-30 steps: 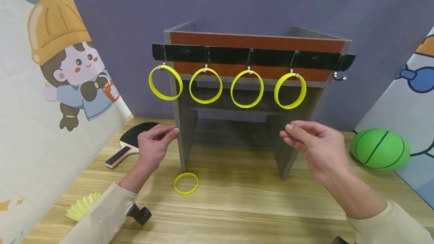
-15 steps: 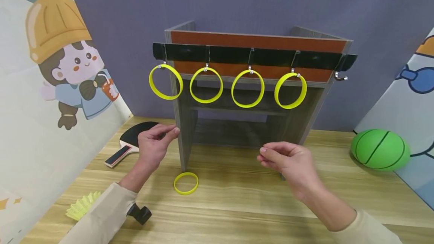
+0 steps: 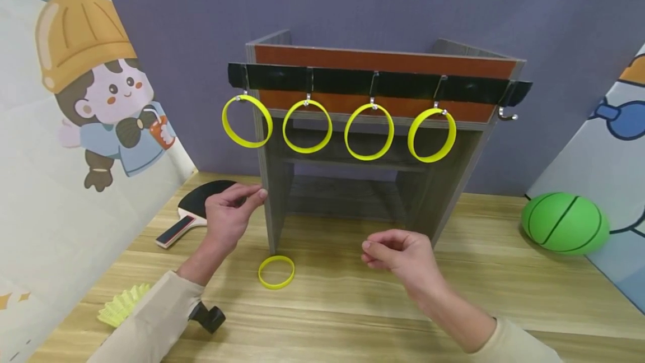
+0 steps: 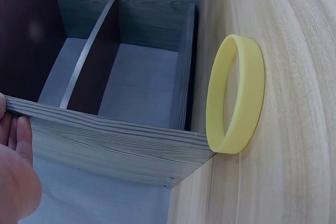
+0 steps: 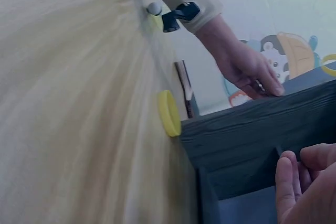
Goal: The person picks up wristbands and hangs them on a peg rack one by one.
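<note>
My left hand (image 3: 228, 214) holds the front edge of the grey shelf unit's (image 3: 274, 228) left side panel. In the left wrist view its thumb lies at that edge and its fingers rest along the outer face. My right hand (image 3: 403, 256) hovers in front of the shelf unit, fingers loosely curled around nothing. A yellow wristband (image 3: 276, 286) lies on the table near the foot of the left panel, between the two hands. Above, several yellow wristbands hang from silver hooks on a black strip (image 3: 342, 80); the rightmost hanging wristband (image 3: 411, 138) is slightly turned.
A silver hook (image 3: 508, 116) juts from the strip's right end. On the wooden table (image 3: 353, 318), a table tennis paddle (image 3: 173, 232) lies left, partly behind my hand. A yellow shuttlecock (image 3: 123, 304) sits by my left sleeve, and a green ball (image 3: 564, 223) stands at right.
My right hand has moved left and down, from beside the right panel to in front of the shelf unit's opening. The left hand stays on the left panel.
</note>
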Tool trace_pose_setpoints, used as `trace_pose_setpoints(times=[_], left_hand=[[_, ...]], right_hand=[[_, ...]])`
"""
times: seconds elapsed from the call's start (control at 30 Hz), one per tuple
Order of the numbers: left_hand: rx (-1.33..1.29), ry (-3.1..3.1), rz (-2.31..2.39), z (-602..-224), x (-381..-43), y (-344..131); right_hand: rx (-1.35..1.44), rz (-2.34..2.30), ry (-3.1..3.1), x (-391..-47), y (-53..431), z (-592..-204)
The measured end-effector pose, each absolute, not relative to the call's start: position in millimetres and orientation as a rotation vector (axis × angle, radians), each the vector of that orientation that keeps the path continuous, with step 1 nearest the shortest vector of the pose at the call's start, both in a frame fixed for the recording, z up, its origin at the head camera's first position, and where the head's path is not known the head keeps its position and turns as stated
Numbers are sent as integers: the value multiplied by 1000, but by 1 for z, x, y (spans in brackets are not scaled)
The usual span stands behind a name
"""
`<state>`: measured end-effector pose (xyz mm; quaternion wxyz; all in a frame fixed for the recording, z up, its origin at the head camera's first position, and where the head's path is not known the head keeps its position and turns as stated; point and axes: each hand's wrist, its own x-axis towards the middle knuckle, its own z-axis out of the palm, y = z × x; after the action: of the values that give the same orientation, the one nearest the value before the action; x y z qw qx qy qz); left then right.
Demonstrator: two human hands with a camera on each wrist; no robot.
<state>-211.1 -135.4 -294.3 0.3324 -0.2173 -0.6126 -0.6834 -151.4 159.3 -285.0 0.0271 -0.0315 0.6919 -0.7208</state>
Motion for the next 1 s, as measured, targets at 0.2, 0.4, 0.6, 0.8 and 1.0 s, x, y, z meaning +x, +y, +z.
trace_pose_setpoints(times=[0.2,0.4,0.6,0.8,1.0], left_hand=[[-593,-1567,-1780,-294,-213,-138],[-595,-1551,-1798,-294,-212,-142],[-597,-1541,-1825,-294,-211,-144],[-587,-1552,-1806,-293,-210,-145],[-589,-1550,-1813,-292,-209,-144]], right_hand=[[-135,-2084,2149,-147,144,-302],[-195,-2008,2124,-146,120,-320],[-248,-1968,2086,-144,101,-337],[-261,-1967,2080,-148,86,-346],[-249,-1981,2084,-158,72,-353]])
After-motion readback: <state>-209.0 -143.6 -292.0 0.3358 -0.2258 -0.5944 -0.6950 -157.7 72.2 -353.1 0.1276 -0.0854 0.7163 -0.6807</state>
